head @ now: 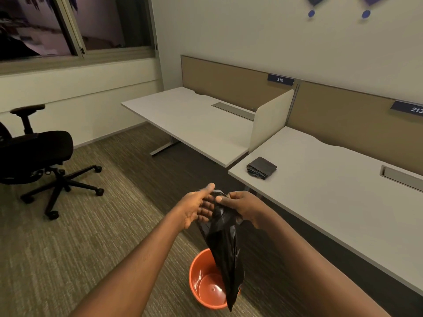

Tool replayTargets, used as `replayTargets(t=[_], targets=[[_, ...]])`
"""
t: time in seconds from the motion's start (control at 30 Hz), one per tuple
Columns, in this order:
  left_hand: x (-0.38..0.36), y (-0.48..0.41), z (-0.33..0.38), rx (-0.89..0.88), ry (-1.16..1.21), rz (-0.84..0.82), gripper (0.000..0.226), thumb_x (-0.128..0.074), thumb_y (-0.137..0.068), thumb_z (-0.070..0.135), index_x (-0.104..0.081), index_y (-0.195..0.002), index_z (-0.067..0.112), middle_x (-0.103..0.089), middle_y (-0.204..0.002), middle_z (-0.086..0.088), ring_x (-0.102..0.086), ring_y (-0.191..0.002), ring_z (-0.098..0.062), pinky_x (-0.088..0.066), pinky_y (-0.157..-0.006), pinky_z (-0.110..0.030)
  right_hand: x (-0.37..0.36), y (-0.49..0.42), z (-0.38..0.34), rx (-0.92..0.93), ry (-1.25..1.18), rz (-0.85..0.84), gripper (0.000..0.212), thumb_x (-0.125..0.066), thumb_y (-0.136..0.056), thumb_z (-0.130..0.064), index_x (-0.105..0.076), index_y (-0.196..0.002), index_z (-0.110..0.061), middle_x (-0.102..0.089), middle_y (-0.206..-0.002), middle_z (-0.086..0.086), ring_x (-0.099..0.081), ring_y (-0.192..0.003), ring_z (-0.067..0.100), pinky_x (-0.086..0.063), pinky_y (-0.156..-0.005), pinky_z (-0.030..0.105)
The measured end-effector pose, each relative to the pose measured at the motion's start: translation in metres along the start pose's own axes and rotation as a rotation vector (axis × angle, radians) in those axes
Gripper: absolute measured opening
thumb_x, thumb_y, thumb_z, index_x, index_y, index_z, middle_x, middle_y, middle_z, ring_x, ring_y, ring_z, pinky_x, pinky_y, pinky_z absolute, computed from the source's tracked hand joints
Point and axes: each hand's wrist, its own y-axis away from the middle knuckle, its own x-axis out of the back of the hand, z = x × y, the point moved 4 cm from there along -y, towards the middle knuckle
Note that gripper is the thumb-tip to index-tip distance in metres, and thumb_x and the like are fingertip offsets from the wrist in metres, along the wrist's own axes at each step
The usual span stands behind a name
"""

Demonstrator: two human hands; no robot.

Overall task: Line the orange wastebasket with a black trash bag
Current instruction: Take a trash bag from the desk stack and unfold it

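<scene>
Carpeted office; black trash bag (225, 243) partly hiding orange wastebasket (201, 282).

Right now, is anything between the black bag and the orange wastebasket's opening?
Nothing visible. The black trash bag hangs from the right hand, with the left hand at its top, over the open, empty-looking orange wastebasket on the carpet.

So the bin (206, 282) sits on the floor just off the near edge of the right desk (332, 202). I've got the bag (225, 248) hanging above it from my hands, left (196, 209) and right (242, 204). Spare bags (262, 167) lie at that desk's far-left corner. Chair (34, 156) is way off left.
</scene>
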Motion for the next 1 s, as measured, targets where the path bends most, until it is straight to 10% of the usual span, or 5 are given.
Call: replayTargets(t=[0.2,0.43,0.73,0.9,1.0], targets=[[-0.011,-0.003,-0.003,0.015,-0.075,-0.002,0.014,-0.056,-0.097,0.011,-0.069,-0.092,0.013,-0.068,-0.082,-0.008,-0.064,-0.070,-0.018,-0.050,-0.063,-0.033,-0.011,-0.001,-0.004,0.006,0.054,-0.049,0.046,-0.078,-0.077,-0.055,-0.068,-0.103,-0.018,-0.075,-0.101,0.006,-0.071,-0.091,0.018,-0.055,-0.076,0.028],[0.016,-0.006,-0.006,0.006,-0.228,0.306,0.012,-0.060,-0.092,0.018,-0.063,-0.083,0.010,-0.062,-0.069,-0.007,-0.056,-0.051,-0.015,-0.037,-0.041,-0.026,0.005,-0.011,0.014,-0.058,-0.337,0.213,0.022,-0.070,-0.092,-0.031,-0.064,-0.107,-0.016,-0.074,-0.100,0.012,-0.077,-0.074,0.015,-0.062,-0.062,0.028],[0.016,0.015,-0.027,0.431,-0.928,-0.272,0.034,-0.067,-0.090,0.038,-0.066,-0.110,0.011,-0.070,-0.093,-0.005,-0.066,-0.069,-0.013,-0.049,-0.063,-0.027,0.026,-0.014,0.026,-0.006,-0.470,0.531,0.016,-0.066,-0.094,-0.011,-0.058,-0.097,-0.025,-0.065,-0.109,0.011,-0.069,-0.099,0.028,-0.060,-0.088,0.048],[0.036,-0.002,0.007,0.197,-0.584,0.242,0.113,-0.070,-0.068,0.078,-0.037,-0.151,0.009,-0.056,-0.140,-0.020,-0.066,-0.112,-0.033,-0.056,-0.076,-0.041,0.021,-0.011,0.015,0.095,-0.459,0.378,0.018,-0.060,-0.096,-0.005,-0.064,-0.105,-0.020,-0.068,-0.107,0.010,-0.074,-0.089,0.025,-0.064,-0.077,0.039],[0.026,-0.016,0.002,0.167,-0.391,0.342,0.102,-0.083,-0.070,0.057,-0.041,-0.148,0.006,-0.056,-0.142,-0.021,-0.062,-0.120,-0.039,-0.054,-0.071,-0.041,0.015,-0.012,0.004,0.099,-0.639,0.266,0.014,-0.056,-0.098,-0.008,-0.069,-0.101,-0.013,-0.074,-0.091,0.008,-0.073,-0.069,0.017,-0.062,-0.062,0.033]])
